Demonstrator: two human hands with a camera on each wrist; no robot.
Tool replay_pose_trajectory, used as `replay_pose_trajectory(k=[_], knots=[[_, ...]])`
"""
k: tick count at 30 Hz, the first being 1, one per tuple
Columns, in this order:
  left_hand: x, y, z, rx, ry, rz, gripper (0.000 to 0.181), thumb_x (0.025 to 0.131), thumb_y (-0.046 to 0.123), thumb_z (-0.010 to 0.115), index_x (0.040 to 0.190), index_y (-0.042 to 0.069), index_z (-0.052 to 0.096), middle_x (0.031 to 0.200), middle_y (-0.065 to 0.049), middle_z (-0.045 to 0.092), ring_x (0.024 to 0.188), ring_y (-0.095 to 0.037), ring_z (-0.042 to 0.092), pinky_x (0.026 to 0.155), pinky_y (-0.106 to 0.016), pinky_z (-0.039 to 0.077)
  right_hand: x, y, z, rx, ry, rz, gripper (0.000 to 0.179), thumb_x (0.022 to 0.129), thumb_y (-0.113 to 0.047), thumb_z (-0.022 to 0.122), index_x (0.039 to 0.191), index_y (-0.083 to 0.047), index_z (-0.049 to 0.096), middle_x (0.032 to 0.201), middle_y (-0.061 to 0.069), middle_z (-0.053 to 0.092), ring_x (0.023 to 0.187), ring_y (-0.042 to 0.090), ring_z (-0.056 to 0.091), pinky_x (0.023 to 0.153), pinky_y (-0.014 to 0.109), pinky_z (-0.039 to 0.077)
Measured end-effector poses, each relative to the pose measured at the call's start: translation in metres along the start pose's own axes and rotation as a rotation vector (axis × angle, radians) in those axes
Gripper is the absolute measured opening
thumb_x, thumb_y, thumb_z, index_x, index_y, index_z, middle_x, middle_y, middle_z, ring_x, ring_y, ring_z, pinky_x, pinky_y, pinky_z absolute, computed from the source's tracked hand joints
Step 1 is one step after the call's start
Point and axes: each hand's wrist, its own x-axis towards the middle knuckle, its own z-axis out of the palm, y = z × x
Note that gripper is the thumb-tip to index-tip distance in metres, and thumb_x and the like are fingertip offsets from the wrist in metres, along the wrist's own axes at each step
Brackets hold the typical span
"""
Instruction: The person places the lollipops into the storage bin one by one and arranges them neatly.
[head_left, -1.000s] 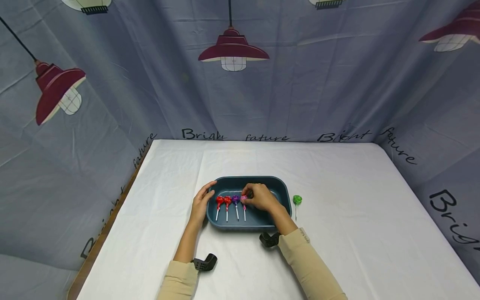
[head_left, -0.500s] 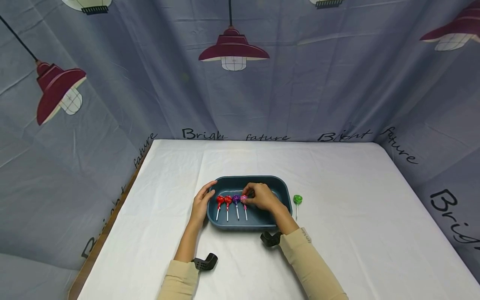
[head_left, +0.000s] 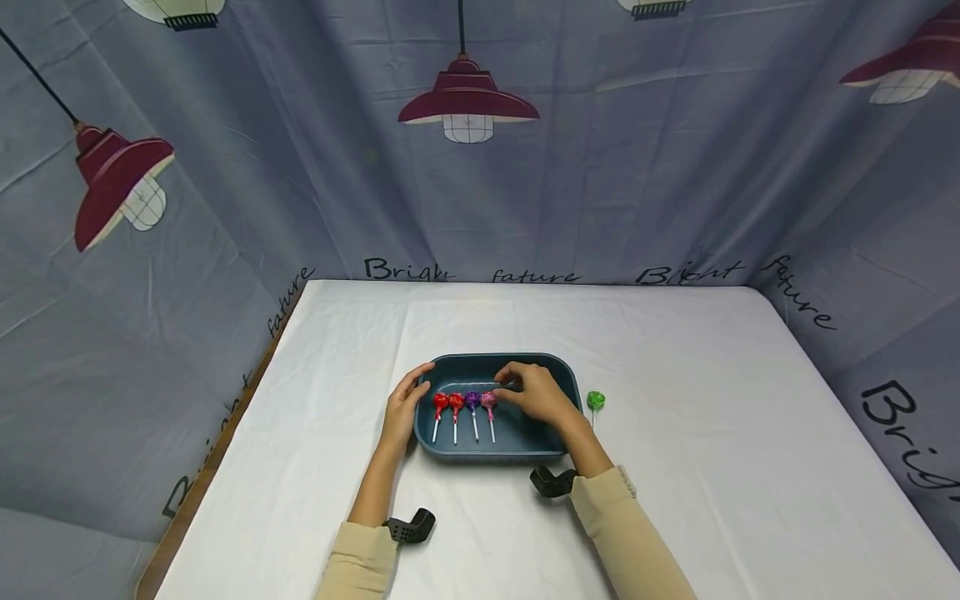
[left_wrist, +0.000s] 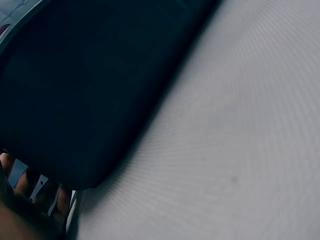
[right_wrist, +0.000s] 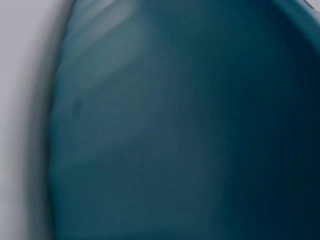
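A dark teal tray (head_left: 517, 450) sits on the table. Two red lollipops (head_left: 440, 402) (head_left: 456, 402), a purple lollipop (head_left: 472, 400) and a pink lollipop (head_left: 489, 401) lie side by side in it, sticks toward the person. My left hand (head_left: 401, 408) rests against the tray's left end, fingers extended along the rim. Over the tray, my right hand (head_left: 536, 393) has thumb and forefinger parted, the thumb tip beside the pink candy head. A green lollipop (head_left: 596, 402) lies outside, right of the tray. In the right wrist view only the tray (right_wrist: 140, 125) shows, blurred.
White cloth covers the table (head_left: 675, 358). A grey-blue curtain (head_left: 600, 167) printed with lamps and lettering hangs behind and at both sides. Black wrist devices (head_left: 411, 527) sit at both sleeves.
My right hand has let go of the pink lollipop and shifted slightly right, its thumb and forefinger spreading apart. The left hand and the tray stay where they were.
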Motion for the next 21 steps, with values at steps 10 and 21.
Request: replay_pose_trajectory(k=[10, 21], knots=[[0.0, 0.0, 0.0, -0.01, 0.002, 0.017, 0.033, 0.094, 0.005, 0.048, 0.126, 0.0, 0.053, 0.135, -0.013, 0.047, 0.13, -0.017, 0.033, 0.108, -0.03, 0.022, -0.017, 0.002, -0.025, 0.054, 0.12, -0.021, 0.021, 0.087, -0.028, 0.064, 0.1, -0.012, 0.066, 0.092, -0.002, 0.065, 0.082, 0.014, 0.057, 0.073, 0.036, 0.048], [0.0, 0.002, 0.002, 0.0, 0.01, 0.007, 0.033, 0.094, 0.004, 0.047, 0.126, -0.001, 0.053, 0.135, -0.014, 0.047, 0.13, -0.019, 0.034, 0.108, -0.033, 0.022, -0.036, 0.021, -0.058, 0.145, 0.307, -0.018, 0.025, 0.086, -0.033, 0.064, 0.1, -0.012, 0.067, 0.09, -0.001, 0.066, 0.079, 0.015, 0.057, 0.071, 0.035, 0.046]])
